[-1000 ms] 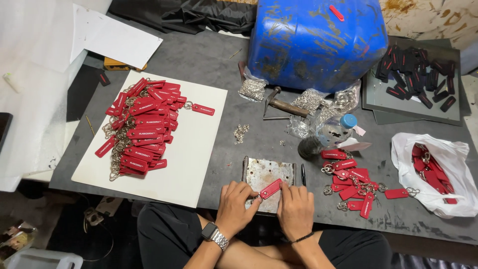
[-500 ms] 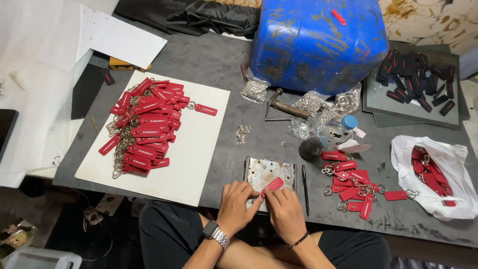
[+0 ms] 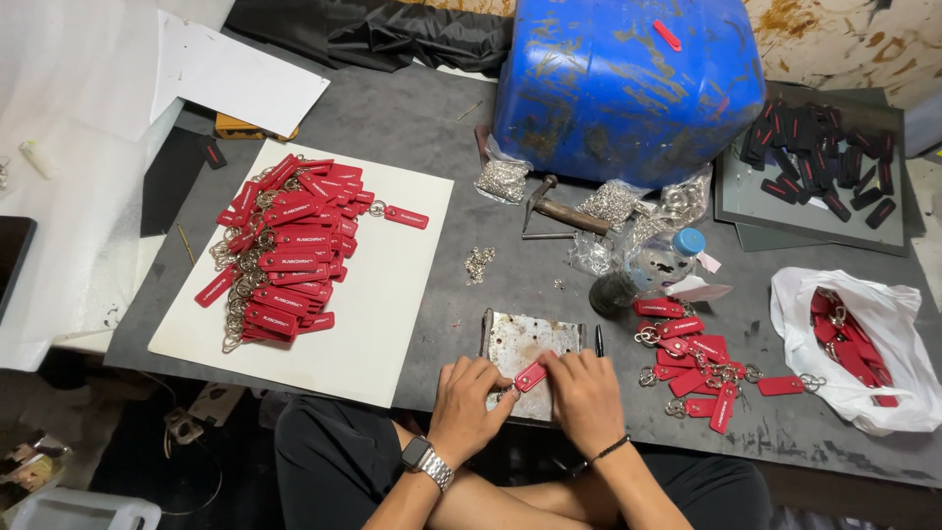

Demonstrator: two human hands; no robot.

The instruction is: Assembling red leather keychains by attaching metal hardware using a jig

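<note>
While the person sits low at the dark table (image 3: 412,108), over on the far left there's a cream board (image 3: 392,294) with a big heap of red key tags (image 3: 285,250) on it, rings all tangled in, and one stray tag lying just off the pile's right side; moving along, a small clump of chain (image 3: 478,262) sits loose on the bare tabletop; near the front edge there's a scuffed metal plate (image 3: 530,344), and that's where both hands meet; the left hand (image 3: 469,407), watch on the wrist, has its fingers curled in pinching the lower end of a single red tag (image 3: 531,376); the right hand (image 3: 584,397) is closed on the tag's other end, so the tag lies right on the plate between them; behind that a hammer (image 3: 559,211) rests beside bags of rings in front of a blue drum (image 3: 628,83); further right, a loose scatter of red tags (image 3: 697,358); then a white plastic bag (image 3: 883,334) holding more; black tags on a grey tray (image 3: 814,211) at the back right.
</note>
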